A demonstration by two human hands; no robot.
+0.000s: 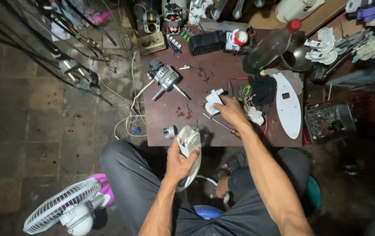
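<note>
The left hand (179,162) is gripping a white plastic fan housing (189,146) – the fingers are closed around its lower part, and the piece is standing up from the palm, with its long axis running away from the body toward the near edge of the small dark-red work table (196,83). The right hand (230,110) is reaching farther forward, over the table, and its fingers are pinching a small white plastic part (213,101) which is sitting at the fingertips, a little to the left of them. So the small part is lying ahead of the housing and slightly to its right, and the right hand is clearly the nearer one to it. A screwdriver (222,126) is lying just under the right wrist, slanted between the two hands. Beyond the left hand, well apart, a fan motor (166,81) with its shaft is resting on the table. To the right of the right hand a long white oval cover (289,107) and a black cloth (262,89) are lying.
</note>
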